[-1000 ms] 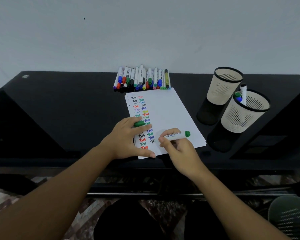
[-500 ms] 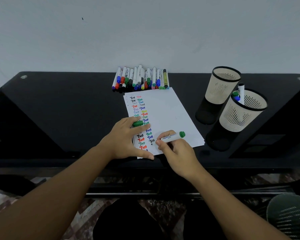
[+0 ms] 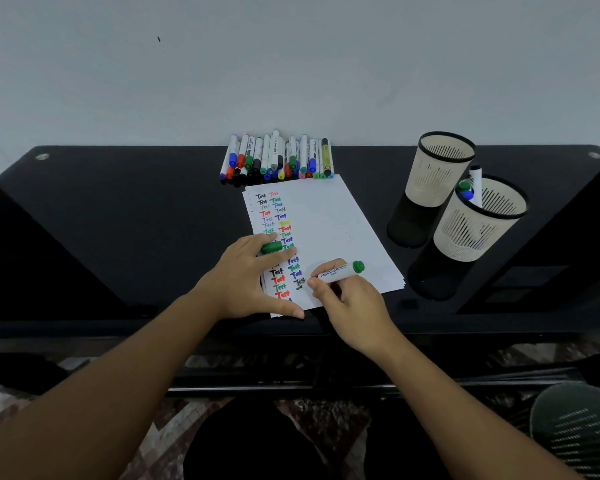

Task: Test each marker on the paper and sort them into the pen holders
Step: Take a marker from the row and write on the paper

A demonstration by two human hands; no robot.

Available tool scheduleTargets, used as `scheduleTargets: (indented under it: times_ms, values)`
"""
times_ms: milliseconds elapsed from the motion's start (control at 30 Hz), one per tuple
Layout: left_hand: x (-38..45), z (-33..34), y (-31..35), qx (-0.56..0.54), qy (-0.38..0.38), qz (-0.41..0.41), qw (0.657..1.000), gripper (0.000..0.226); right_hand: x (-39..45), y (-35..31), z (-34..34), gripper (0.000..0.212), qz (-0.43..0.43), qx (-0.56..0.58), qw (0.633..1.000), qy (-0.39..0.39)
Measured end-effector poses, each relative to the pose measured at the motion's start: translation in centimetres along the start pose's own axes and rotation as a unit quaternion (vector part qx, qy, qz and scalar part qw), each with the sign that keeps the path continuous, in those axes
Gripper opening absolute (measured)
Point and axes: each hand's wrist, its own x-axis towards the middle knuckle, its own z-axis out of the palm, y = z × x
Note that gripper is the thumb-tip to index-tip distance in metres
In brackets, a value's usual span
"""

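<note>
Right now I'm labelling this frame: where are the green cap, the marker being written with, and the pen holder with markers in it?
Green cap (image 3: 271, 247), head view, on its side between the left fingers.
Marker (image 3: 338, 271), head view, mid-barrel.
Pen holder (image 3: 465, 233), head view, slotted outer wall.

A white marker (image 3: 338, 271) with a green end lies tilted over the paper (image 3: 329, 223), its tip at the coloured "Test" columns. Its green cap (image 3: 271, 247) sits left. More markers (image 3: 278, 157) lie beyond the sheet; two pen holders (image 3: 440, 168) stand right, the nearer holding markers.
</note>
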Motion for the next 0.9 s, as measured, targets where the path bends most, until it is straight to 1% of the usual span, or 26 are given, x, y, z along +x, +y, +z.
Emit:
scheduleTargets:
  times_ms: [200,300,400,467,600,733,833,900]
  values:
    - [0.0,-0.1,0.0,0.0,-0.005,-0.002,1.0,0.114,0.0,-0.1,-0.3,0.03,-0.009,0.001,1.0,-0.019]
    - [0.0,-0.1,0.0,0.0,-0.005,-0.003,1.0,0.114,-0.1,-0.2,-0.5,0.028,0.002,0.014,1.0,-0.023]
    - [0.0,0.1,-0.1,-0.005,-0.001,-0.003,1.0,0.113,-0.2,-0.3,-0.5,0.022,0.011,0.068,0.998,-0.004]
    - [0.0,0.2,-0.2,-0.012,0.004,-0.001,1.0,0.113,-0.2,-0.3,-0.6,0.023,0.026,0.105,0.994,0.005]
    - [0.1,0.1,-0.2,-0.006,-0.004,-0.007,1.0,0.112,0.2,-0.3,-1.3,0.02,0.039,0.165,0.985,-0.004]
    - [0.1,0.0,-0.1,0.001,-0.003,-0.005,1.0,0.111,0.2,0.2,-1.3,0.017,0.02,0.12,0.992,-0.018]
    - [0.1,0.1,-0.3,0.001,-0.003,-0.005,1.0,0.112,0.1,0.4,-0.6,0.018,0.004,0.064,0.998,-0.005]
    - [0.2,0.2,-0.3,0.001,-0.005,-0.006,1.0,0.113,0.1,0.5,-0.5,0.02,0.004,0.057,0.998,-0.002]
